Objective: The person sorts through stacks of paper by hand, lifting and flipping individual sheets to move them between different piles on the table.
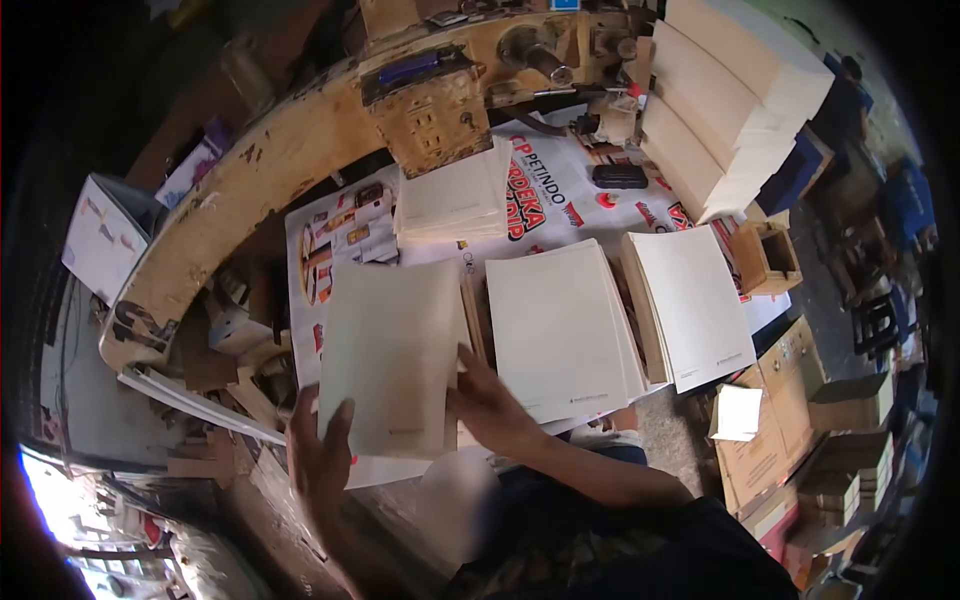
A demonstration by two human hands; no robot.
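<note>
Both my hands are on a whitish stack of printed paper sheets (390,350) with a small line of print near its bottom edge. My left hand (322,450) grips the lower left edge, thumb on top and fingers partly hidden beneath. At the right edge, my right hand (490,405) holds the sheets, with its fingertips partly out of sight. Just right of it lies a second paper stack (555,330), slightly fanned. Farther right is a third paper stack (695,305), and another pile of sheets (450,200) lies behind.
A printed banner (545,150) covers the table. A worn machine frame (250,165) curves along the back and left. Tall paper stacks (730,90) rise at the back right, near a small wooden box (768,258). Cardboard (770,420) lies at lower right.
</note>
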